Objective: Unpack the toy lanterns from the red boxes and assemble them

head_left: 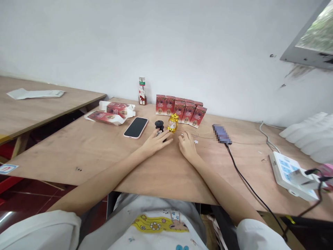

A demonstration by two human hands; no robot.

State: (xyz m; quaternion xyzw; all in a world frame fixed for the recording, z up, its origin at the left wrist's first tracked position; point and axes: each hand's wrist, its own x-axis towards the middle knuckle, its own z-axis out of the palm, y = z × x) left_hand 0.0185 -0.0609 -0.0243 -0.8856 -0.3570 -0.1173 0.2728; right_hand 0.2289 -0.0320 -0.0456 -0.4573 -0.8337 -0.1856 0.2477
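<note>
Nearest: white garment with a cartoon print (158, 225), at the front edge of the wooden worktop (161, 173). Right and nearer than the right hand: white power strip (284, 168) with plugs in it; black cable (241, 177) runs up to a phone with a blurred-out screen (222, 133), which lies right of that hand.

Left hand (156, 143): palm down, fingers outstretched and spread, no closed grip seen. It covers the lower part of a black miniature lantern (159, 124), upright; contact cannot be told. Right hand (187, 146): fingers curled, lower edge toward the worktop; cannot tell whether anything is held. Small white tag (196, 141) just beside it.

Gold miniature lantern (173, 124): upright, just beyond the gap between the hands, base near the left fingertips. Pink-cased phone (136, 127), screen dark, left of the left hand.

Farther, left of the left hand: opened red-and-white carton (106, 117), with another (120, 109) behind it. Beyond both hands: rows of red printed boxes (179, 110), upright, some tilted. Bottle with green and red labels (142, 92) beyond the left hand, near the white wall (169, 45).
</note>
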